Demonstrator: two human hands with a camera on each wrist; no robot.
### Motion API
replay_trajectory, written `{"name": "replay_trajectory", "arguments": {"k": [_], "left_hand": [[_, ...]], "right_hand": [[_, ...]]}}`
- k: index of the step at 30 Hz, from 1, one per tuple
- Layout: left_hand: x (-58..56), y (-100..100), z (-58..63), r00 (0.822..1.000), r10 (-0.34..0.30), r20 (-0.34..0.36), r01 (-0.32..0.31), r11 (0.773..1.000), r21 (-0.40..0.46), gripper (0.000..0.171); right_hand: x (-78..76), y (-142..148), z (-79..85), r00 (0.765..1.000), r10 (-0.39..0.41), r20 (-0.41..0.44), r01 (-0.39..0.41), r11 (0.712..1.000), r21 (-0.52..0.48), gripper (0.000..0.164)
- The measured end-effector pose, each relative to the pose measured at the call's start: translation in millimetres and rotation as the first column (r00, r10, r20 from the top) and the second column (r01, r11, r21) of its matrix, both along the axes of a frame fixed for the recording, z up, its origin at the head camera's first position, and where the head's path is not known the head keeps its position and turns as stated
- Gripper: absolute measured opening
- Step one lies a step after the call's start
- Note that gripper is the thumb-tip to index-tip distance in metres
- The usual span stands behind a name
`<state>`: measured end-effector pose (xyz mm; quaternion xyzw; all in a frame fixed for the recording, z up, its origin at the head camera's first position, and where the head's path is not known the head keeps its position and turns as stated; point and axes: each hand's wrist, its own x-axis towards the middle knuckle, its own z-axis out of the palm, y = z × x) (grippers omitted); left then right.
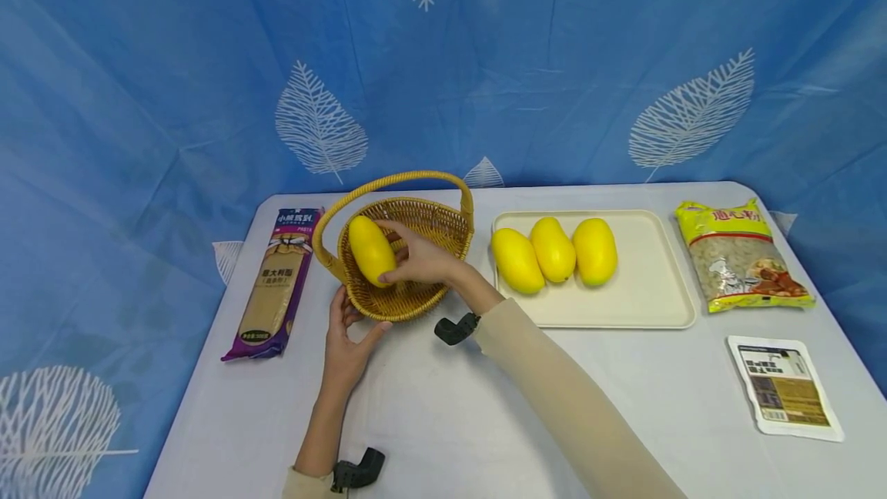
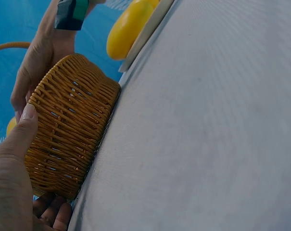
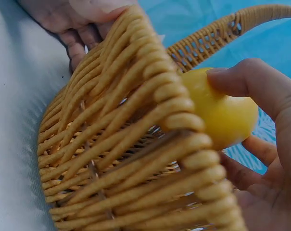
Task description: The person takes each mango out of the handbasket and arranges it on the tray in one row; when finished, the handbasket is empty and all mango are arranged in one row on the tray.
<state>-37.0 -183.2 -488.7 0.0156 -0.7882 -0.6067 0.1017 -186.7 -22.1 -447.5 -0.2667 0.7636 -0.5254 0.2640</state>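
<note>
A brown wicker basket (image 1: 443, 223) with a tall arched handle (image 1: 388, 181) stands on the left part of the table. Inside its rim, at the left, is a yellow mango (image 1: 370, 251), gripped by my right hand (image 1: 424, 259) with thumb and fingers on either side. The right wrist view shows the thumb pressed on the mango (image 3: 227, 113) just beyond the woven rim. My left hand (image 1: 346, 349) holds the near left side of the basket. In the left wrist view its thumb (image 2: 22, 130) lies at the rim and its fingers curl low against the wall.
Three more mangoes (image 1: 554, 250) lie on the left half of a cream tray (image 1: 651, 272). A purple pasta pack (image 1: 277, 283) is left of the basket. To the tray's right are a yellow pasta bag (image 1: 741, 256) and a flat white packet (image 1: 786, 389). Blue curtain hangs behind.
</note>
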Motion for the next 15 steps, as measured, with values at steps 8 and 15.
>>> {"name": "replay_trajectory", "arguments": {"k": [8, 15], "left_hand": [[1.4, 2, -2.0, 1.0, 0.02, -0.006, -0.02, 1.0, -0.018, 0.089], [0.3, 2, -1.0, 1.0, 0.021, -0.001, -0.021, 1.0, -0.014, 0.09]], "right_hand": [[6.2, 12, 5.1, 0.997, -0.002, -0.079, 0.0, 1.0, -0.024, 0.096], [14.7, 24, 12.2, 0.995, -0.041, -0.091, 0.034, 0.997, -0.068, 0.095]]}}
